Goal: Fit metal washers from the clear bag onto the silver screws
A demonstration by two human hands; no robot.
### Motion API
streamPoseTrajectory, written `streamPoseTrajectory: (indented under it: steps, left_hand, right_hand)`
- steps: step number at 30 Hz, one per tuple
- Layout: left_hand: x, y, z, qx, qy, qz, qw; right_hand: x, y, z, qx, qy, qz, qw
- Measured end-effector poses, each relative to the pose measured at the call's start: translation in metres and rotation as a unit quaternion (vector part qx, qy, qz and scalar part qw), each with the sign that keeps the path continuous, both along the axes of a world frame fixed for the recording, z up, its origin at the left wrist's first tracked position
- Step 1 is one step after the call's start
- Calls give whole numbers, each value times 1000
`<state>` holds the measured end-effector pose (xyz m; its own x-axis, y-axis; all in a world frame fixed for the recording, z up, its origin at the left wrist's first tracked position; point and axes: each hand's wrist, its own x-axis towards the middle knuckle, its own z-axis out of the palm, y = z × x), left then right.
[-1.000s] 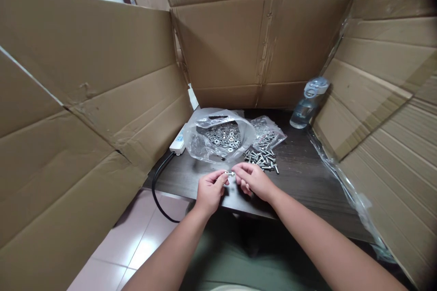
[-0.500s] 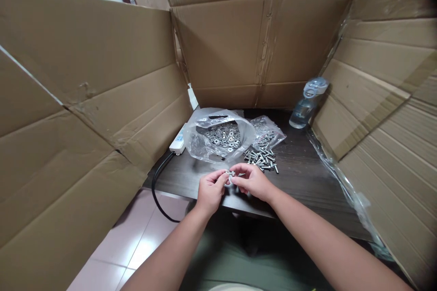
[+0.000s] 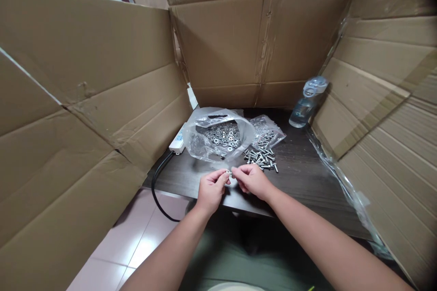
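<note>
Over the near edge of the dark table (image 3: 297, 191), my left hand (image 3: 211, 188) pinches a small metal bolt (image 3: 230, 173) between thumb and forefinger. From the other side my right hand (image 3: 251, 179) closes its thumb and fingertips on the bolt's right end. Whether a washer or nut sits on it is too small and partly covered to tell. Just beyond my hands is an open clear plastic bag (image 3: 195, 145) holding many metal washers (image 3: 223, 137). To its right lies a loose pile of bolts (image 3: 262, 158), spilling from a smaller clear bag (image 3: 264, 125).
Cardboard walls (image 3: 221, 45) surround the table at the left, back and right. A water bottle (image 3: 302, 109) stands at the back right. A white power strip (image 3: 178, 142) with a black cable (image 3: 155, 186) lies at the left edge.
The fingers of my right hand have curled closer together around the bolt's end, covering more of it. My left hand holds nearly the same place.
</note>
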<state>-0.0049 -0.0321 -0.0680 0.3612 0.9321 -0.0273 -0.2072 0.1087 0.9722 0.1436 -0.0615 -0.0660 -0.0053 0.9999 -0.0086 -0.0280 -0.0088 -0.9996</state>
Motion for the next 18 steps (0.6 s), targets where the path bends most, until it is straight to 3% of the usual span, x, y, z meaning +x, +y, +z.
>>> streamPoseTrajectory:
  steps: [3,6,9,13,18]
  left_hand:
    - [0,0,-1,-4,1,6,1000]
    - [-1,0,-2,0,-6,7,1000]
    - [-1,0,-2,3,-7,4,1000]
    - [0,0,-2,3,3,8,1000]
    - [0,0,-2,-6,-9,11,1000]
  right_hand:
    - [-1,0,1,-26,36,-33,998]
    - [0,-1,3,-6,69,-10,998]
    - [0,-1,2,15,42,16,999]
    - [-2,1,-1,-7,-6,-13,1000]
    - [2,-1,1,-5,64,-8,998]
